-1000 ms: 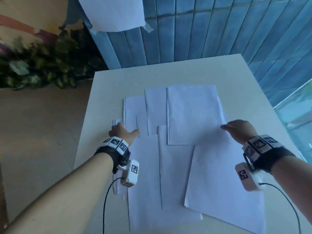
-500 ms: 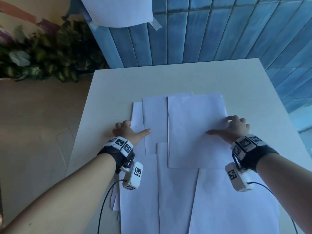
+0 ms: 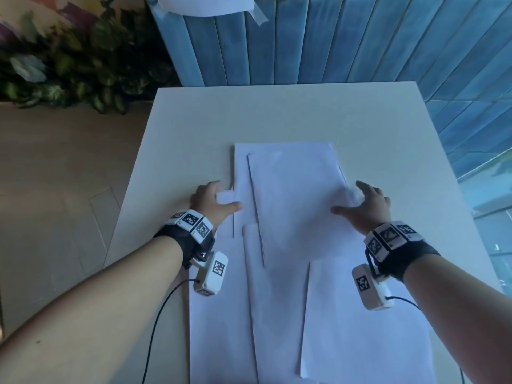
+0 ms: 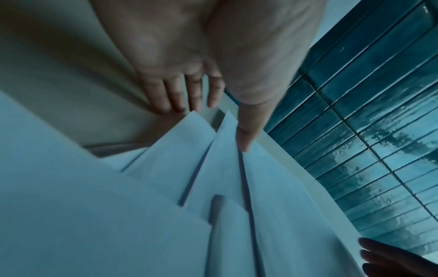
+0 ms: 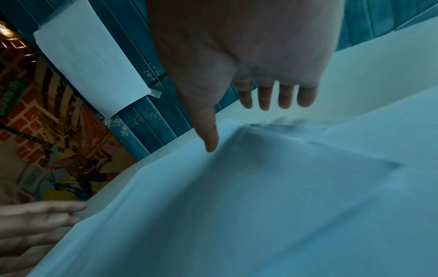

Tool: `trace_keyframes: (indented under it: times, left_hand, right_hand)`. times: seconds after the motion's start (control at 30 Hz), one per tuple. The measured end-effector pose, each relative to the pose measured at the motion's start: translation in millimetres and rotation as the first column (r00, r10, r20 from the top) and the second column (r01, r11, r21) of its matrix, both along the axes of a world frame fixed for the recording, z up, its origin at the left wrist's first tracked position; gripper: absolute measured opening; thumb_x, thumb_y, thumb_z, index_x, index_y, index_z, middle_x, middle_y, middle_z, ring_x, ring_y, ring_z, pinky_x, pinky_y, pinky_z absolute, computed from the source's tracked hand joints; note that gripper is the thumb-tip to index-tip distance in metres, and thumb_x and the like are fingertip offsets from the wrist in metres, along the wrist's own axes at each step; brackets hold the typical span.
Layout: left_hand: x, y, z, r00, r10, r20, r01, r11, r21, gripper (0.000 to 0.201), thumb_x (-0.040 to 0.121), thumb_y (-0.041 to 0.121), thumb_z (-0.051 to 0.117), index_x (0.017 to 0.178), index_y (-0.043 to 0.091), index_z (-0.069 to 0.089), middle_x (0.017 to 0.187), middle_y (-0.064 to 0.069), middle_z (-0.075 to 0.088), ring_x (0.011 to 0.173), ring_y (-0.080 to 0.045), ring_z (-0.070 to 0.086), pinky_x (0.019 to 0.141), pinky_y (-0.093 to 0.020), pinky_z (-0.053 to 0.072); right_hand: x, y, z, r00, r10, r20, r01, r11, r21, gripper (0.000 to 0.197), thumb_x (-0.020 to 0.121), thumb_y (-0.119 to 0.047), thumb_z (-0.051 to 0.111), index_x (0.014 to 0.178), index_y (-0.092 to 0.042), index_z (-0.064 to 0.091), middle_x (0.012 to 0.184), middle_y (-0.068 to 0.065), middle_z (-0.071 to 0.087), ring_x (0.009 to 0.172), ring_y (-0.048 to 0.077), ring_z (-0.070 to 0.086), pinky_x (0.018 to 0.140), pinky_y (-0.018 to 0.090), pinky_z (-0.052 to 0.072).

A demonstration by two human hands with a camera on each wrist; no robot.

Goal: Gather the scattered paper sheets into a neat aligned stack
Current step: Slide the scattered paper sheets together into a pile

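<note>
Several white paper sheets lie overlapped on the white table [image 3: 277, 115]. The far group has a top sheet [image 3: 296, 203] over others whose edges show at its left. Three more sheets lie nearer me: left [image 3: 219, 314], middle [image 3: 277, 314] and right [image 3: 360, 328]. My left hand [image 3: 210, 199] rests at the far group's left edge with its fingers straight on the table and its thumb on paper [image 4: 213, 125]. My right hand [image 3: 365, 202] is spread at the top sheet's right edge, with the thumb touching the sheet and the fingers just above it [image 5: 241, 127].
A blue slatted wall stands behind the table, with a sheet [image 3: 205, 4] taped to it. Plants [image 3: 69, 65] and wooden floor are beyond the table's left edge. Glass [image 3: 493, 189] lies to the right. Bare tabletop surrounds the far sheets.
Both hands have come inward. The far sheets now overlap more and span less width. My right hand's fingers have shifted to the top sheet's right edge.
</note>
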State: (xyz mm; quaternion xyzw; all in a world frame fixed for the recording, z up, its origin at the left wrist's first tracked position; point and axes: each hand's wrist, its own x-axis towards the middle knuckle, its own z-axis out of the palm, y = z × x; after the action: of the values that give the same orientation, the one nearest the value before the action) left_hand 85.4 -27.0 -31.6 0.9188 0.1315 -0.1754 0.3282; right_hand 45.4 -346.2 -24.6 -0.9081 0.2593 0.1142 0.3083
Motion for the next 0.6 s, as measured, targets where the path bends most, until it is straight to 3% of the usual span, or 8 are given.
trace_keyframes:
  times: [0.07, 0.17, 0.27, 0.4, 0.6]
  left_hand:
    - [-16, 7, 2, 0.998, 0.011, -0.068, 0.005, 0.971, 0.237, 0.098, 0.061, 0.07, 0.069, 0.137, 0.014, 0.042, 0.139, -0.014, 0.043, 0.129, -0.034, 0.041, 0.102, -0.041, 0.039]
    - [-43, 5, 3, 0.989, 0.024, -0.148, 0.025, 0.947, 0.319, 0.103, 0.06, 0.078, 0.063, 0.137, 0.014, 0.039, 0.137, -0.012, 0.038, 0.129, -0.034, 0.036, 0.102, -0.046, 0.04]
    - [-53, -12, -2, 0.991, -0.045, -0.127, 0.072, 0.974, 0.217, 0.101, 0.061, 0.076, 0.066, 0.139, 0.018, 0.04, 0.138, -0.01, 0.038, 0.129, -0.031, 0.041, 0.106, -0.043, 0.04]
    - [-61, -34, -3, 0.987, -0.11, -0.114, 0.115, 0.992, 0.042, 0.091, 0.065, 0.063, 0.073, 0.139, 0.019, 0.041, 0.135, -0.007, 0.042, 0.122, -0.026, 0.05, 0.105, -0.041, 0.042]
    - [-75, -24, -7, 0.992, -0.123, -0.02, 0.122, 0.992, -0.029, 0.062, 0.072, 0.046, 0.076, 0.124, 0.019, 0.055, 0.125, -0.004, 0.055, 0.106, -0.019, 0.059, 0.096, -0.031, 0.047]
  right_hand:
    - [-20, -12, 1, 0.992, -0.102, -0.069, 0.096, 0.992, -0.086, 0.095, 0.069, -0.05, 0.077, 0.147, -0.017, 0.032, 0.148, 0.011, 0.036, 0.137, 0.033, 0.028, 0.108, 0.05, 0.032]
    - [-50, -17, -3, 0.967, -0.194, -0.162, 0.162, 0.968, -0.191, 0.1, 0.061, -0.065, 0.074, 0.142, -0.017, 0.038, 0.141, 0.013, 0.037, 0.131, 0.035, 0.031, 0.105, 0.051, 0.036]
    - [-63, -3, -10, 0.984, -0.115, -0.135, 0.093, 0.983, -0.161, 0.086, 0.066, -0.06, 0.074, 0.137, -0.022, 0.043, 0.139, 0.01, 0.036, 0.129, 0.034, 0.033, 0.104, 0.048, 0.036]
    - [-62, 19, -10, 0.998, -0.025, -0.052, 0.023, 0.999, -0.047, 0.075, 0.072, -0.039, 0.077, 0.138, -0.021, 0.046, 0.14, 0.01, 0.039, 0.131, 0.032, 0.033, 0.104, 0.04, 0.035]
    - [-78, 25, -8, 0.997, 0.065, 0.04, -0.069, 0.991, 0.119, 0.064, 0.072, -0.022, 0.08, 0.132, -0.015, 0.057, 0.133, 0.007, 0.051, 0.114, 0.024, 0.058, 0.097, 0.033, 0.046]
